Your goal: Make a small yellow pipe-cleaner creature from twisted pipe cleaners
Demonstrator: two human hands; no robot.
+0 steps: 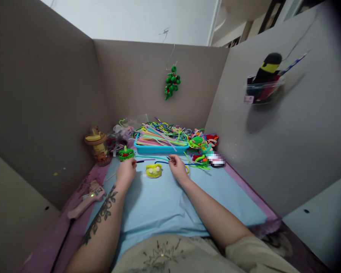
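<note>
My left hand point(127, 172) is closed in a pinch, with a short black piece point(140, 162) like pipe cleaner sticking out from its fingertips. Between the fingers of my right hand point(177, 167) is a small dark pointed thing point(168, 157); its kind is not clear. On the blue cloth point(161, 201) between both hands lies a yellow fuzzy figure point(153, 171) with two pale round bumps. Loose pipe cleaners, among them a dark blue one point(160, 162), lie just beyond it. A green fuzzy creature point(126, 153) sits behind my left hand.
A blue tray point(161, 149) full of pastel pipe cleaners stands at the back. To the left are a lidded cup point(98, 148) and a corded pink glue gun point(88, 201). Colourful fuzzy pieces point(199, 143) and a pixelated object point(216, 159) lie right. Grey panels enclose three sides.
</note>
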